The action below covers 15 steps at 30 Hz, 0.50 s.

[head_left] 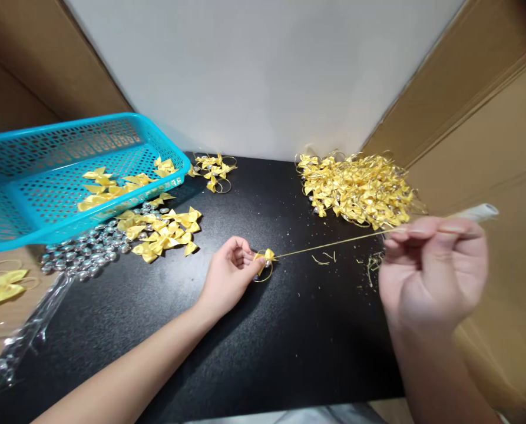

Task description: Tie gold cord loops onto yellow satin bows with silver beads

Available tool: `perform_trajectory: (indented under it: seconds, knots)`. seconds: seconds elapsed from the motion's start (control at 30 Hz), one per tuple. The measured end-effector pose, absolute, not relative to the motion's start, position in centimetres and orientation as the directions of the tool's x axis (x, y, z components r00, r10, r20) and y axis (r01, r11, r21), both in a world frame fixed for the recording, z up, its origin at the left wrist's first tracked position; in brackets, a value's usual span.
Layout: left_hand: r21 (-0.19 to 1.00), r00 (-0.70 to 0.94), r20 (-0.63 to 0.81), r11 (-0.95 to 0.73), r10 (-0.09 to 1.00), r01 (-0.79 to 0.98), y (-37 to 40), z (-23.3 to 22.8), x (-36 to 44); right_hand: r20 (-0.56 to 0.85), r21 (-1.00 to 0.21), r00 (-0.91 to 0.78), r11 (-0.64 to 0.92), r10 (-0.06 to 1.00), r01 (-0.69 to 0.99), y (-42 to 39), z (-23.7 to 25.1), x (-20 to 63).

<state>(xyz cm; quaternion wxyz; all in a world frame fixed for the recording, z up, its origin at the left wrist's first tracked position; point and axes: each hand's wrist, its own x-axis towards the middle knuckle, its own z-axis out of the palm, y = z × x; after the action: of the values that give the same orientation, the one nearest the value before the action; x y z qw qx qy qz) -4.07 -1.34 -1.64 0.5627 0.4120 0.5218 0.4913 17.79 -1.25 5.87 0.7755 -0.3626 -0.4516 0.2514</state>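
Satin yellow bows [165,232], glossy; plastic basket [46,221]; matt speckled black tabletop [245,353].

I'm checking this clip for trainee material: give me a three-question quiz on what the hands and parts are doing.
1. True or false: the left hand pinches a yellow bow against the black table.
2. What does the right hand pull? A) gold cord B) blue basket C) silver beads
3. Where does the big heap of finished bows lie: left or right of the table?

Key: 1 true. 2 A, the gold cord runs taut between the hands. 3 Right, at the back.
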Motion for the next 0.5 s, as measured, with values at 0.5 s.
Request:
perform_trajectory:
  seconds: [0.5]
  knots:
    - [0.978, -0.01, -0.192, 0.19, 0.981, -0.091, -1.3, -1.9, -4.3, 0.49, -0.759, 0.607, 0.648, 0.626, -0.056, -1.4, 8.1, 21.1]
